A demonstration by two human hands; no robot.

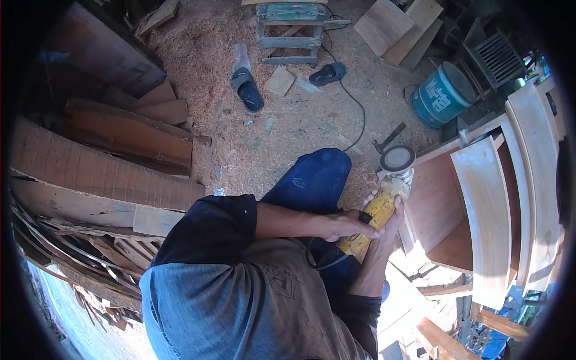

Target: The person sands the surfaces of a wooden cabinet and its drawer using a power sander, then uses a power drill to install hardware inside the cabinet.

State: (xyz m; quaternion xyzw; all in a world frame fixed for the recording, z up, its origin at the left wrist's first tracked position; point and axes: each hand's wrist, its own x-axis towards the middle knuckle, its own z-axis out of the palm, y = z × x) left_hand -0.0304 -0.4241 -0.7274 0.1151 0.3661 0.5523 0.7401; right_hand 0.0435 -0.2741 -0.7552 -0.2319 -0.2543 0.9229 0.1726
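Note:
I hold a worn yellow angle grinder over my lap, its round disc at the front, tilted face up. My left hand grips the rear of its body beside a black part, while my right hand wraps round the body nearer the head, fingers showing on its far side. A black cord hangs in a loop from the back of the tool. A hammer lies just beyond the disc, by pale curved boards and a reddish wooden panel on my right.
Stacked planks line my left. A wooden step stool stands ahead on the shaving-strewn floor, near two dark sandals and the cord. A teal bucket, leaning boards and a slatted grey object are at upper right.

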